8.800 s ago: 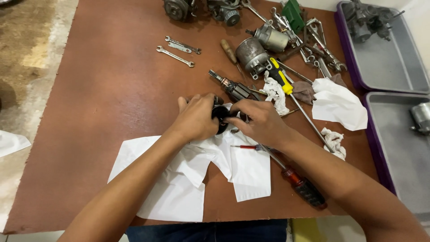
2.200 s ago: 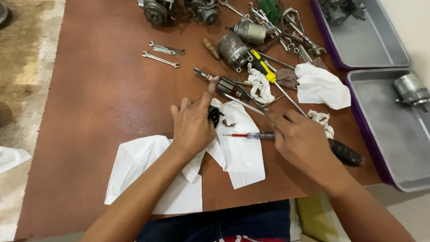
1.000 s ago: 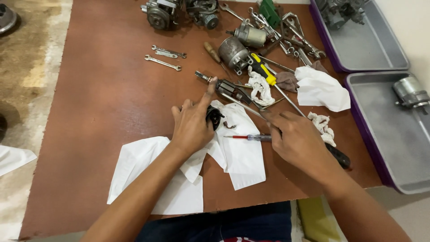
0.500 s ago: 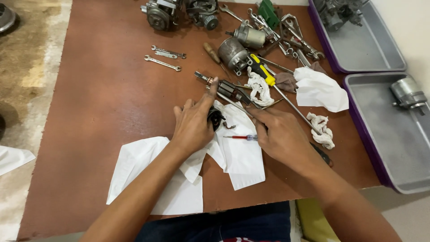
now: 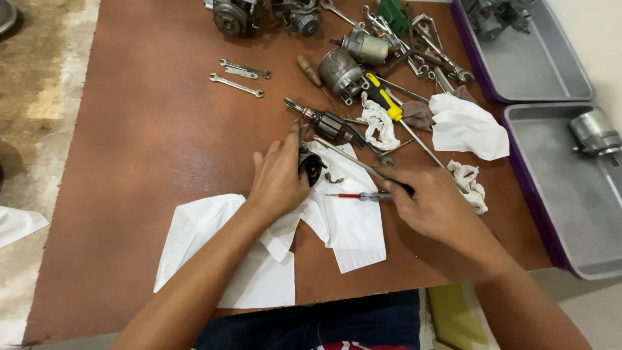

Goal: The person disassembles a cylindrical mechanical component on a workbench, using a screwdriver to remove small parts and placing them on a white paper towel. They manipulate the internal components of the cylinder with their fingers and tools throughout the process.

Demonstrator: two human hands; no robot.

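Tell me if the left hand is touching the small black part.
Touching: the head view shows the left hand with its fingers pressed on the black part.

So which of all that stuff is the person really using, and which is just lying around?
In use:
left hand on the black part
right hand with the red screwdriver
white paper under them

Lying about:
two spanners
yellow screwdriver
rotor
rags
grey trays
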